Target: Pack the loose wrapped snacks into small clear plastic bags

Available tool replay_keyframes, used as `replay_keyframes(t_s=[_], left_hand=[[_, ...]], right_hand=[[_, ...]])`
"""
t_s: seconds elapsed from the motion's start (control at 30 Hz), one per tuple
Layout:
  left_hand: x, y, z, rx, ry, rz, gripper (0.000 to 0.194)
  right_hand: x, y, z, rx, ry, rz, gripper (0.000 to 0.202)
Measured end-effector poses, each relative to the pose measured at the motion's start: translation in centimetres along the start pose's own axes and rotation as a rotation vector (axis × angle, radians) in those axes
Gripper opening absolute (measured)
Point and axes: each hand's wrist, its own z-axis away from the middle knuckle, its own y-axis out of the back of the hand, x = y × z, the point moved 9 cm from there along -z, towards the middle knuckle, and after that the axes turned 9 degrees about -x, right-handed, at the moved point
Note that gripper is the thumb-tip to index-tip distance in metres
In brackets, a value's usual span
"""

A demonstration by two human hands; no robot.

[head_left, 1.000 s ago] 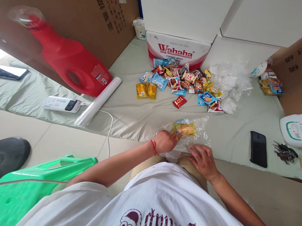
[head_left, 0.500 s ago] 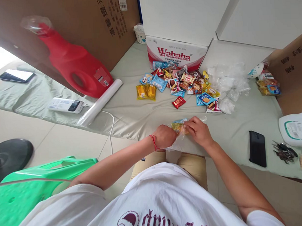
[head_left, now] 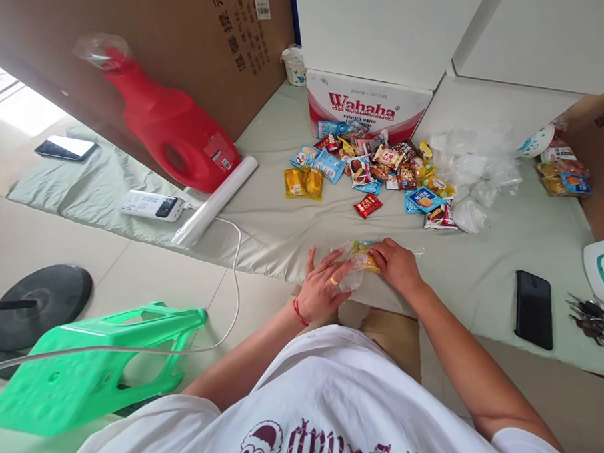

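Observation:
At the near edge of the cloth, a clear plastic bag (head_left: 353, 280) lies between my hands with yellow and blue snack packets (head_left: 365, 256) in it. My right hand (head_left: 398, 266) pinches the bag and packets from the right. On the left side of the bag is my left hand (head_left: 325, 289), its fingers spread and stretched out over or into the film; I cannot tell which. A ring and a red string bracelet show on this hand and wrist. Beyond them lies a single red snack packet (head_left: 368, 205), in front of a pile of mixed wrapped snacks (head_left: 379, 160).
Crumpled clear bags (head_left: 472, 169) lie right of the pile, before a Wahaha carton (head_left: 367, 107). At left are a red jug (head_left: 177, 128), a plastic roll (head_left: 215, 200) and a power bank (head_left: 151, 206). A black phone (head_left: 533, 308) and keys (head_left: 595, 318) lie at right.
My left hand has gone from a closed fist to spread fingers and moved slightly left. My right hand keeps its pinch on the bag. The whole view has shifted a little.

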Motion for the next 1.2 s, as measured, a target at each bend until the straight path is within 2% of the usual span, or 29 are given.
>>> replay_keyframes(t_s=[0.03,0.07,0.17,0.23,0.27,0.33,0.4,0.47,0.57,0.7,0.77,0.87,0.97,1.03,1.07,1.13,1.2], left_hand=[[-1.1,0.1,-0.6,0.033,0.092,0.013,0.033],[-2.8,0.4,-1.2,0.071,0.222,0.03,0.03],[-8.5,2.0,-1.6,0.14,0.655,0.01,0.028],[-10.7,3.5,-1.4,0.184,0.809,-0.044,0.028],[-11.0,4.2,-1.4,0.214,0.818,-0.064,0.031],[-10.2,4.7,-2.1,0.242,0.711,-0.079,0.038],[-8.1,3.8,-3.2,0.173,0.532,-0.092,0.041],[-6.4,2.2,-4.2,0.073,0.429,-0.118,0.04],[-6.3,0.6,-4.9,0.019,0.459,-0.105,0.025],[-6.9,0.3,-5.3,0.056,0.438,0.007,0.019],[-7.0,0.4,-5.2,0.059,0.423,0.044,0.022],[-7.4,0.2,-4.8,0.033,0.516,0.056,0.027],[-7.6,-0.3,-4.9,-0.03,0.619,-0.007,0.021],[-7.6,-0.5,-5.2,-0.073,0.666,-0.052,0.017],[-7.6,-0.6,-5.3,-0.09,0.687,-0.065,0.017],[-7.8,-0.5,-5.4,-0.101,0.717,-0.068,0.016],[-7.9,-0.1,-5.5,-0.084,0.723,-0.039,0.015]], right_hand=[[0.0,-0.1,0.0,-0.004,0.005,-0.005,0.033],[0.1,-0.1,-0.1,-0.007,0.012,-0.012,0.032],[0.2,-0.4,-0.1,-0.008,0.02,-0.035,0.031],[0.4,-0.6,-0.1,-0.004,0.009,-0.044,0.031],[0.4,-0.7,-0.1,-0.002,0.0,-0.045,0.03],[0.4,-0.8,-0.1,0.002,-0.009,-0.055,0.03],[0.4,-0.8,-0.2,0.008,-0.002,-0.085,0.029],[0.6,-0.6,-0.3,0.015,0.013,-0.153,0.027],[1.6,-0.8,-0.6,-0.015,0.009,-0.375,0.025],[4.0,-1.8,-0.9,-0.083,-0.102,-0.674,0.029],[5.1,-1.7,-0.8,-0.064,-0.166,-0.659,0.027],[5.8,0.2,-0.2,0.056,-0.221,-0.373,0.017],[4.5,3.7,1.5,0.27,-0.208,-0.021,0.02],[2.4,5.6,3.1,0.419,-0.122,0.064,0.024],[1.1,6.0,3.7,0.451,-0.044,0.063,0.026],[-1.8,5.4,4.2,0.394,0.138,0.034,0.03],[-3.9,3.3,3.8,0.249,0.251,0.025,0.033]])
